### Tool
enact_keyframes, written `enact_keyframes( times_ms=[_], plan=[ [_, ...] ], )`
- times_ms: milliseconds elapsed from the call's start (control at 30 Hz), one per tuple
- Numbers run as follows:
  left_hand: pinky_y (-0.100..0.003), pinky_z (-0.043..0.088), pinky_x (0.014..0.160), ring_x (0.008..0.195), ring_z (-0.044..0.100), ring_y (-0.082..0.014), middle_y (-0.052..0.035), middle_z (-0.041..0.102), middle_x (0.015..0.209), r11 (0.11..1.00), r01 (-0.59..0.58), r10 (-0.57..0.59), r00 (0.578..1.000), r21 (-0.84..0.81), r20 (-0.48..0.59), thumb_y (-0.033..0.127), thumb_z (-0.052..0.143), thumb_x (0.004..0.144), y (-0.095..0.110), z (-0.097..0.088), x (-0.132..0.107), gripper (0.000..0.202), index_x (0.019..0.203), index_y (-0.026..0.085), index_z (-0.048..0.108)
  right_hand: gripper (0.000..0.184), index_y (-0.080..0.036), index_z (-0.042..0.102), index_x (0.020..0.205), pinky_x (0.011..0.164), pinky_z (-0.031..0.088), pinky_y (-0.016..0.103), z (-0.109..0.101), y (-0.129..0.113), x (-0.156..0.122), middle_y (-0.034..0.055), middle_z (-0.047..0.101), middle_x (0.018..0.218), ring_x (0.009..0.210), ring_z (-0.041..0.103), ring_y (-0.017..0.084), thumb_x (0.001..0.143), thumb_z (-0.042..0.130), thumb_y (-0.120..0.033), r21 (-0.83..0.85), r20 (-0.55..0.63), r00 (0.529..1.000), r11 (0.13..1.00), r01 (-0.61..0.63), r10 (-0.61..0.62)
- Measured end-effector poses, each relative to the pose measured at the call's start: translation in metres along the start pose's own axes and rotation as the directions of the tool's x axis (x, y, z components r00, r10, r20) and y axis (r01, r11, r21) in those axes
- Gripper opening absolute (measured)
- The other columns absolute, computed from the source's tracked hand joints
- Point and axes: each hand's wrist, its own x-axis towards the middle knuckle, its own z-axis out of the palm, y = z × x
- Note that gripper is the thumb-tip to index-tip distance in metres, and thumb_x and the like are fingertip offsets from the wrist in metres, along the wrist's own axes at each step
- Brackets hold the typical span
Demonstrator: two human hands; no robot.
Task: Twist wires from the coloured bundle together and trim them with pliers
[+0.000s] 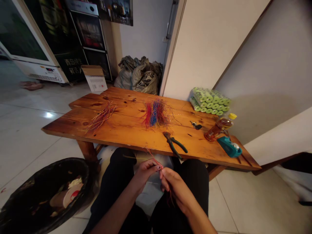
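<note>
While we look forward and down from the head camera, our left hand (145,174) and our right hand (175,188) are close together above our lap, and their fingertips (158,168) pinch some thin red strands (153,156), so the hands are clamped on these strands and are not apart. At this moment the work is only in the fingers, off the table, and the strands stick out above the pinch and hang below it. In front of us stands a wooden plank table (117,136) with dark knots. On it lie a thick bundle of red, blue and yellow strands (156,113) at the middle and a smaller reddish bundle (101,116) toward the left. Near the front edge lie pliers with green handles (174,143). Further right we see a bunch of keys (196,125), an amber plastic bottle (219,128), a teal tool (229,147) and a stack of green rolls (209,101). A black bin (41,191) stands on the floor at our left, near the table leg.
</note>
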Motion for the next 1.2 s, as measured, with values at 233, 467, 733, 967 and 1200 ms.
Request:
enact_keyframes(
  times_ms=[233,467,733,967,1200],
  plan=[
    [-0.022,0.042,0.067,0.064,0.052,-0.0104,-0.0003,0.058,0.064,0.997,-0.071,0.059,0.971,-0.043,-0.231,0.029,0.069,0.067,-0.005,-0.001,0.004,0.017,0.061,0.014,0.063,0.033,-0.022,0.054,0.073,0.058,0.034,0.022,-0.010,0.013,-0.010,-0.0014,0.052,0.056,0.054,0.052,0.013,0.090,0.032,-0.039,-0.828,-0.138,0.940,0.557,0.062,-0.310],
    [-0.021,0.046,0.069,0.069,0.057,-0.0093,-0.0012,0.064,0.074,0.967,-0.154,0.062,0.917,-0.205,-0.395,0.024,0.074,0.060,0.003,-0.013,0.009,0.014,0.064,0.014,0.065,0.035,-0.020,0.053,0.072,0.058,0.036,0.022,-0.029,0.010,-0.036,-0.0024,0.049,0.054,0.053,0.051,0.013,0.090,0.032,-0.041,-0.777,-0.147,0.951,0.627,0.058,-0.271],
    [-0.020,0.047,0.066,0.068,0.058,-0.0100,-0.0026,0.066,0.077,0.961,-0.186,0.076,0.890,-0.204,-0.450,0.025,0.075,0.057,0.017,-0.031,0.013,0.018,0.070,0.014,0.068,0.036,-0.019,0.061,0.078,0.056,0.041,0.023,-0.052,0.005,-0.045,-0.0005,0.055,0.058,0.056,0.054,0.014,0.086,0.041,-0.047,-0.658,-0.275,0.923,0.752,0.022,-0.268],
    [-0.017,0.047,0.066,0.067,0.058,-0.0081,-0.0026,0.066,0.075,0.989,-0.117,0.089,0.956,-0.087,-0.278,0.022,0.074,0.060,0.057,-0.063,0.062,0.017,0.074,0.013,0.068,0.028,-0.019,0.062,0.087,0.073,0.044,0.024,-0.047,-0.031,0.055,0.0053,0.067,0.083,0.079,0.061,0.017,0.089,0.039,-0.035,-0.903,-0.116,0.866,0.415,0.112,-0.486],
    [-0.015,0.046,0.063,0.063,0.057,-0.0060,-0.0023,0.064,0.073,0.989,-0.033,0.022,0.997,-0.146,-0.078,0.014,0.075,0.058,0.074,-0.093,0.146,0.017,0.073,0.011,0.067,0.023,-0.016,0.065,0.091,0.077,0.043,0.025,-0.030,-0.053,0.184,0.0101,0.068,0.091,0.086,0.063,0.018,0.086,0.042,-0.020,-0.995,-0.084,0.902,0.083,-0.053,-0.423]
  ],
)
